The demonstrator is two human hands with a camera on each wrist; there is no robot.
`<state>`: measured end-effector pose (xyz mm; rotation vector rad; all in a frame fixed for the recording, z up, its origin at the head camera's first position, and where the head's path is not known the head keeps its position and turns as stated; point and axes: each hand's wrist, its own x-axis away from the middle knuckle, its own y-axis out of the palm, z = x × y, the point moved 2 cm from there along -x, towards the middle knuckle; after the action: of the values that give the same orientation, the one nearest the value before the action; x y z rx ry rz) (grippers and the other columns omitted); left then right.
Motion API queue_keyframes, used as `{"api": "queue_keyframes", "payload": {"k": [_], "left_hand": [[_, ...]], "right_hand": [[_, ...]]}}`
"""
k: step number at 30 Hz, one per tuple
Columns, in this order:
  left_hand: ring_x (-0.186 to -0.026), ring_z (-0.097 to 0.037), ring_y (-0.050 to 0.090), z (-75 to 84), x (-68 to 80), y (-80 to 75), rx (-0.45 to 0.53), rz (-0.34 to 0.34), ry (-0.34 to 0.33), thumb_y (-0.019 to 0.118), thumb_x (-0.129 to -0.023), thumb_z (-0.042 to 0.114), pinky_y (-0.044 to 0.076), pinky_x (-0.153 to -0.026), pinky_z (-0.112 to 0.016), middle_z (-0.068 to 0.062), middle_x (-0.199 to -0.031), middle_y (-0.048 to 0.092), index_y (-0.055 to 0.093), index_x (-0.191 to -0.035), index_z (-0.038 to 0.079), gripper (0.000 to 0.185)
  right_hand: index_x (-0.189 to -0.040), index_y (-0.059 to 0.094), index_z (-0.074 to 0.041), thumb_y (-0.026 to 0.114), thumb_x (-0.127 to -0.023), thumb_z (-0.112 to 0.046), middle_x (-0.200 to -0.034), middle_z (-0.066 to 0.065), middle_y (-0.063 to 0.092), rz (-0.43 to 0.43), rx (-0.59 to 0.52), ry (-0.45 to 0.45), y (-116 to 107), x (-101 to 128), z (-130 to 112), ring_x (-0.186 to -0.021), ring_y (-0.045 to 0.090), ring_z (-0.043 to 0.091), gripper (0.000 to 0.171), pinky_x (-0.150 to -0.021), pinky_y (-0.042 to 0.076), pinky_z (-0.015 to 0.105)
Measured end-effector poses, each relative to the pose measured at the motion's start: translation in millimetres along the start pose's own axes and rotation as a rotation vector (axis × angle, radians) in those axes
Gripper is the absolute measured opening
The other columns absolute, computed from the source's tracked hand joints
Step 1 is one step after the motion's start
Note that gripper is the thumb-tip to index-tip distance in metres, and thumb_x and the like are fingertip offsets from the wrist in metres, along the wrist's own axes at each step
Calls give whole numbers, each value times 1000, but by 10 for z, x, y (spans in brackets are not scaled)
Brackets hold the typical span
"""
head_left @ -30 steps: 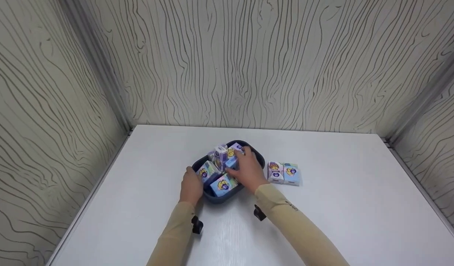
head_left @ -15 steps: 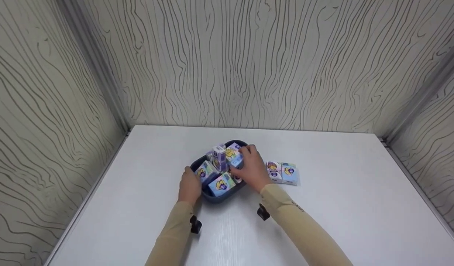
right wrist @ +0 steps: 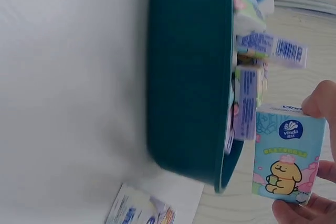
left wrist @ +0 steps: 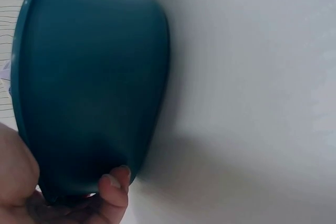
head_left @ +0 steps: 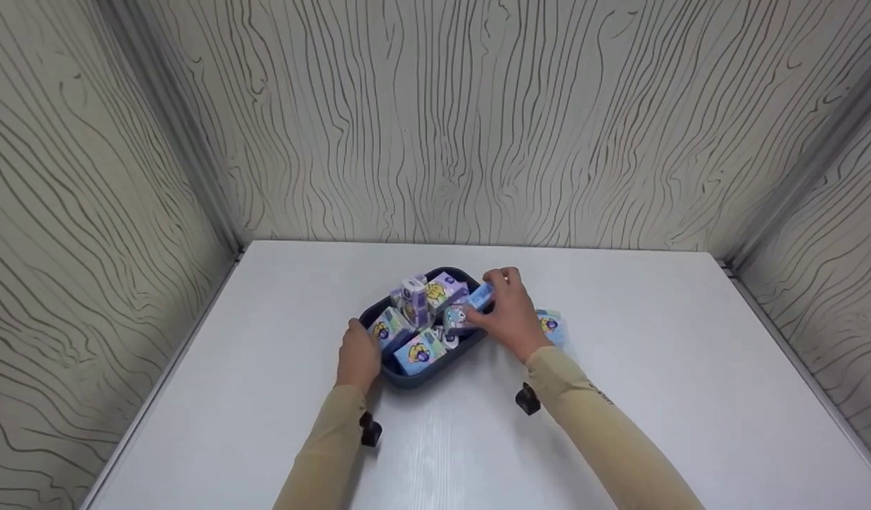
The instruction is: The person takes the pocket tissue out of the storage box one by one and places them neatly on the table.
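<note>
My left hand (head_left: 359, 358) grips the near-left end of a dark teal plastic basin (head_left: 416, 382), with fingertips under its base in the left wrist view. Inside the basin several pocket tissue packs (head_left: 418, 354) lie at different angles, and one white-and-purple pack (head_left: 413, 301) stands on end. Over the basin's right rim, my right hand (head_left: 513, 319) pinches a light blue tissue pack (right wrist: 286, 156) between thumb and fingers. The right wrist view shows a yellow cartoon puppy on its face, beside the rim and the packs inside.
On the white table (head_left: 265, 425), right of the basin, lies a blue tissue pack (head_left: 551, 327), partly behind my right hand. A white tissue pack (right wrist: 140, 208) shows on the table in the right wrist view. Wood-grain panels (head_left: 435, 127) enclose the back and sides.
My right hand has moved right with the light blue tissue pack, from among the packs to the basin's right rim. Packs beneath are now uncovered. My left hand keeps its grip on the basin.
</note>
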<state>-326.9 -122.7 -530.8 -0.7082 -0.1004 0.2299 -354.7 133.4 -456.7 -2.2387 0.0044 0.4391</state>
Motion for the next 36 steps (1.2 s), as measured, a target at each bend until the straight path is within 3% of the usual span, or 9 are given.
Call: {"api": "queue_keyframes", "payload": {"k": [9, 17, 26, 36], "left_hand": [[-113, -43, 54, -12, -3, 25, 1, 12, -1, 41, -98, 8, 44, -93, -51, -34, -122, 50, 31, -135, -17, 45], [-114, -42, 53, -6, -10, 14, 9, 1, -9, 41, -99, 9, 43, -95, -51, -32, -123, 50, 31, -136, -15, 45], [-109, -45, 55, -15, -25, 34, -34, 49, 29, 43, -97, 7, 45, -92, -51, -35, -118, 53, 32, -134, -19, 47], [-112, -45, 53, -12, -26, 33, -33, 36, 9, 43, -98, 9, 43, -94, -51, -34, -121, 52, 32, -136, -17, 47]], "right_hand": [[-132, 49, -5, 75, -79, -30, -134, 13, 33, -35, 3, 103, -273, 83, 469, -111, 50, 27, 64, -95, 46, 42], [-132, 47, -2, 74, -81, -27, -135, 18, 31, -21, 44, 184, -556, 186, 934, -120, 44, 36, 63, -102, 37, 51], [-132, 45, 2, 73, -82, -26, -130, 20, 32, -10, 85, 199, -763, 313, 1295, -118, 44, 37, 63, -102, 35, 53], [-127, 44, 4, 74, -81, -23, -126, 22, 33, -68, 70, 209, -853, 525, 1640, -115, 43, 39, 62, -102, 34, 55]]}}
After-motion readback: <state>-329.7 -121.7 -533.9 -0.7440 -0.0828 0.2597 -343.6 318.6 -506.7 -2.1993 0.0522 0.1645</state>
